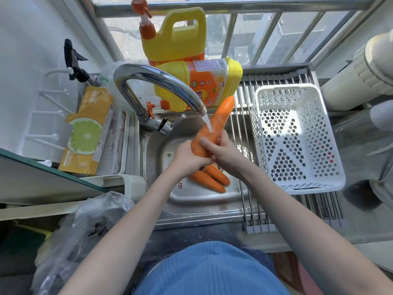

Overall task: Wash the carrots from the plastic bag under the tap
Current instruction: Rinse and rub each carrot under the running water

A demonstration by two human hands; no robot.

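Under the tap (161,86), wet orange carrot (214,124), both hands gripping

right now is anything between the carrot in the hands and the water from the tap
Nothing visible. The left hand and right hand grip the big orange carrot, and the stream from the curved chrome tap lands directly on it.
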